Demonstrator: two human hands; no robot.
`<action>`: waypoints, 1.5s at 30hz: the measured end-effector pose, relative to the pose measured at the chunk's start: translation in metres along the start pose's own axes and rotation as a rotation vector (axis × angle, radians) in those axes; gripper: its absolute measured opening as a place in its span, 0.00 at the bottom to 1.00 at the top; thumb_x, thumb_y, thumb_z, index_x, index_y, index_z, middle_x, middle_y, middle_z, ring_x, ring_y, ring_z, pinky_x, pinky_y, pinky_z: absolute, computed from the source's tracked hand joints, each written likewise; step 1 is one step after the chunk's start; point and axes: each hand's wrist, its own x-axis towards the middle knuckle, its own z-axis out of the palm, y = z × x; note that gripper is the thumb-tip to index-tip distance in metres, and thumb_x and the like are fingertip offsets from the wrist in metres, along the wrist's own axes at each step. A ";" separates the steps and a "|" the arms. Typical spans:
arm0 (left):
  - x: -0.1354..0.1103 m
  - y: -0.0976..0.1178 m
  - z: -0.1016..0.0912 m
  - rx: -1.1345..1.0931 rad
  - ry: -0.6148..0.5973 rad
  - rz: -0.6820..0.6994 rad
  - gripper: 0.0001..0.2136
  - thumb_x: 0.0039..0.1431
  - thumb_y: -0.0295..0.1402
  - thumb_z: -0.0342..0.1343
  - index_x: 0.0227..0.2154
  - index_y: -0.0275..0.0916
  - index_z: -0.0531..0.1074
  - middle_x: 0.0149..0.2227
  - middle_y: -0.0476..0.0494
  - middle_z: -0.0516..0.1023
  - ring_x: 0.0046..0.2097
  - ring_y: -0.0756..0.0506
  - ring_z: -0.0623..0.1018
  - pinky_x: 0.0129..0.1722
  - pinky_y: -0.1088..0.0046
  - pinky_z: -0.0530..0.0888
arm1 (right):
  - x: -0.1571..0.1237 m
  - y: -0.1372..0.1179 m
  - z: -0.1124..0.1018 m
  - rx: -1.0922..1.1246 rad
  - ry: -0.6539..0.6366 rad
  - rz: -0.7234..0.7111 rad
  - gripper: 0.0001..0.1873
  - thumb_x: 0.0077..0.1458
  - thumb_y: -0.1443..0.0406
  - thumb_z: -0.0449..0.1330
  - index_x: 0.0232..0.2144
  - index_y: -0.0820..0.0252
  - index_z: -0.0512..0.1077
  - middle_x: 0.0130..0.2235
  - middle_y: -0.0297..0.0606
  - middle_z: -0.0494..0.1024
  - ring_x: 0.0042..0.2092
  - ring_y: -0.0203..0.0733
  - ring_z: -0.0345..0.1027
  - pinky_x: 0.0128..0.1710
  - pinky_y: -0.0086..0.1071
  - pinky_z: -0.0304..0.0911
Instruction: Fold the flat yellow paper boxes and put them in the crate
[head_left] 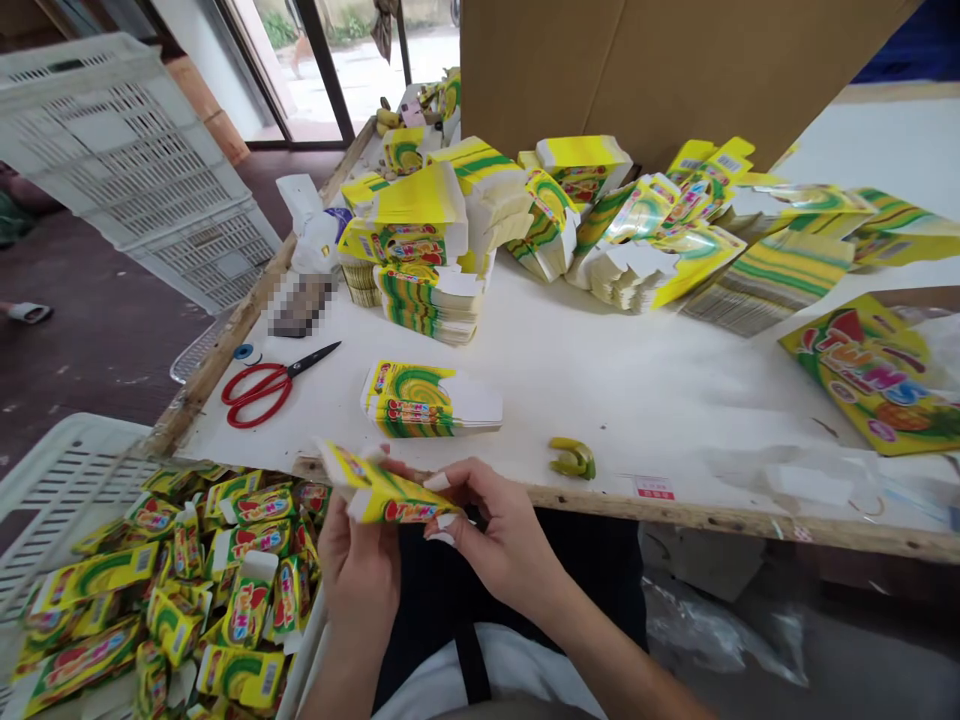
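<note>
Both my hands hold one yellow-and-green printed carton [397,497] in front of the table's near edge. My left hand [365,560] grips its left end, with the fingers partly hidden behind it. The thumb and fingers of my right hand [491,525] pinch its right end. Just beyond, a small stack of flat cartons [412,400] lies on the white tabletop [637,370]. Below and left of my left hand, a white plastic crate [97,440] holds many filled-out cartons [251,600].
Red-handled scissors [259,393] lie at the table's left. Stacks of flat cartons [431,300] line the back before a large cardboard box [660,80]. A green curved peel-like piece [574,458] rests near the front edge. A printed display box [862,375] stands right; white crates [142,160] are stacked left.
</note>
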 end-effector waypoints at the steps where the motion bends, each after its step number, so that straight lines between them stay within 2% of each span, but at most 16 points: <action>1: 0.000 -0.002 -0.002 0.008 0.014 0.005 0.19 0.45 0.51 0.65 0.35 0.43 0.77 0.33 0.48 0.80 0.40 0.44 0.80 0.41 0.70 0.77 | 0.001 -0.001 -0.003 -0.028 0.005 -0.018 0.01 0.51 0.69 0.59 0.30 0.59 0.69 0.27 0.31 0.71 0.28 0.34 0.61 0.29 0.27 0.59; 3: 0.002 -0.002 -0.005 0.036 0.065 0.041 0.14 0.41 0.44 0.70 0.29 0.42 0.77 0.27 0.51 0.79 0.34 0.48 0.80 0.37 0.76 0.76 | 0.001 -0.004 -0.012 -0.102 0.018 -0.066 0.04 0.53 0.69 0.57 0.26 0.59 0.69 0.25 0.30 0.69 0.26 0.33 0.61 0.27 0.26 0.57; 5: 0.008 0.006 -0.010 0.066 0.048 0.053 0.16 0.37 0.45 0.71 0.26 0.41 0.77 0.25 0.50 0.80 0.32 0.47 0.80 0.37 0.74 0.77 | 0.002 -0.009 -0.023 -0.183 -0.004 -0.142 0.06 0.55 0.70 0.56 0.27 0.59 0.71 0.26 0.31 0.71 0.27 0.34 0.63 0.27 0.26 0.58; 8: 0.021 0.028 -0.022 0.133 -0.129 0.041 0.27 0.38 0.60 0.61 0.33 0.41 0.78 0.37 0.42 0.82 0.42 0.38 0.80 0.46 0.61 0.76 | 0.002 -0.017 -0.039 -0.402 -0.138 -0.297 0.11 0.58 0.74 0.54 0.34 0.59 0.74 0.30 0.35 0.75 0.33 0.37 0.66 0.32 0.28 0.61; 10: 0.026 0.043 -0.031 0.269 -0.266 0.006 0.33 0.41 0.63 0.55 0.40 0.40 0.78 0.45 0.38 0.80 0.50 0.35 0.77 0.52 0.57 0.73 | 0.001 -0.022 -0.044 -0.592 -0.238 -0.424 0.13 0.61 0.75 0.52 0.35 0.58 0.75 0.31 0.35 0.76 0.35 0.38 0.66 0.35 0.31 0.61; 14: 0.015 0.050 -0.039 0.560 -0.599 -0.188 0.36 0.33 0.46 0.69 0.49 0.35 0.74 0.47 0.34 0.78 0.51 0.34 0.76 0.52 0.60 0.72 | -0.007 -0.025 -0.037 -0.744 -0.294 -0.612 0.11 0.65 0.67 0.52 0.34 0.56 0.74 0.32 0.31 0.78 0.39 0.38 0.66 0.52 0.38 0.59; 17: 0.001 0.035 -0.038 0.758 -0.789 -0.155 0.34 0.42 0.37 0.68 0.55 0.42 0.67 0.51 0.38 0.75 0.53 0.36 0.75 0.52 0.58 0.72 | -0.016 -0.021 -0.030 -0.692 -0.144 -0.577 0.11 0.64 0.67 0.53 0.47 0.54 0.70 0.50 0.37 0.76 0.58 0.42 0.60 0.65 0.44 0.45; 19: -0.007 0.024 -0.037 0.847 -0.711 -0.035 0.31 0.47 0.37 0.65 0.55 0.43 0.63 0.49 0.38 0.76 0.48 0.37 0.77 0.46 0.59 0.76 | -0.022 -0.016 -0.025 -0.547 -0.006 -0.415 0.25 0.61 0.65 0.55 0.60 0.56 0.59 0.62 0.45 0.63 0.66 0.47 0.48 0.66 0.48 0.45; 21: -0.013 0.014 -0.037 0.907 -0.651 0.090 0.32 0.47 0.37 0.65 0.55 0.41 0.60 0.45 0.38 0.77 0.42 0.38 0.79 0.39 0.61 0.78 | -0.025 -0.010 -0.018 -0.294 0.024 -0.172 0.30 0.62 0.63 0.54 0.64 0.58 0.52 0.65 0.48 0.58 0.67 0.48 0.48 0.65 0.48 0.49; 25: -0.022 0.002 -0.035 0.942 -0.695 0.425 0.36 0.49 0.34 0.64 0.58 0.42 0.53 0.48 0.35 0.75 0.44 0.38 0.80 0.38 0.63 0.78 | -0.022 -0.002 -0.007 0.312 -0.137 0.249 0.23 0.64 0.57 0.50 0.58 0.56 0.65 0.58 0.43 0.71 0.62 0.46 0.61 0.63 0.46 0.53; 28: -0.022 0.001 -0.034 0.957 -0.747 0.604 0.32 0.50 0.30 0.60 0.56 0.44 0.54 0.50 0.36 0.73 0.47 0.37 0.78 0.42 0.62 0.78 | -0.017 -0.002 -0.010 0.446 -0.281 0.374 0.31 0.57 0.47 0.58 0.58 0.54 0.67 0.60 0.42 0.69 0.63 0.48 0.59 0.64 0.46 0.51; 32: -0.015 0.009 -0.031 1.003 -0.823 0.473 0.30 0.47 0.25 0.57 0.54 0.44 0.54 0.43 0.41 0.75 0.40 0.40 0.80 0.35 0.66 0.78 | -0.020 -0.001 -0.017 0.167 -0.288 0.228 0.35 0.58 0.48 0.57 0.63 0.55 0.59 0.64 0.46 0.63 0.65 0.49 0.53 0.65 0.48 0.47; 34: -0.012 0.012 -0.028 0.993 -0.860 0.451 0.29 0.48 0.25 0.57 0.53 0.43 0.53 0.42 0.40 0.74 0.39 0.40 0.79 0.34 0.66 0.77 | -0.023 0.001 -0.018 -0.067 -0.304 0.079 0.35 0.60 0.59 0.57 0.66 0.56 0.52 0.67 0.47 0.55 0.68 0.48 0.47 0.65 0.48 0.46; 36: -0.010 0.012 -0.025 0.975 -0.854 0.489 0.27 0.49 0.26 0.56 0.53 0.41 0.54 0.46 0.36 0.71 0.44 0.38 0.78 0.38 0.64 0.77 | -0.025 0.004 -0.018 -0.243 -0.348 -0.052 0.33 0.60 0.70 0.53 0.66 0.54 0.53 0.69 0.46 0.49 0.68 0.46 0.46 0.64 0.45 0.52; 41: -0.008 0.006 -0.024 0.977 -0.679 0.347 0.31 0.48 0.27 0.59 0.53 0.39 0.50 0.50 0.32 0.69 0.50 0.39 0.76 0.45 0.60 0.76 | -0.018 0.013 -0.025 -0.363 -0.183 -0.250 0.27 0.58 0.77 0.49 0.56 0.51 0.68 0.63 0.45 0.65 0.62 0.43 0.61 0.58 0.41 0.63; 45: -0.006 0.007 -0.031 1.074 -0.574 0.270 0.32 0.42 0.29 0.63 0.50 0.42 0.57 0.47 0.36 0.75 0.48 0.37 0.78 0.46 0.57 0.76 | -0.014 0.018 -0.032 -0.482 -0.282 -0.296 0.26 0.57 0.75 0.51 0.57 0.56 0.66 0.67 0.52 0.55 0.63 0.47 0.60 0.56 0.42 0.66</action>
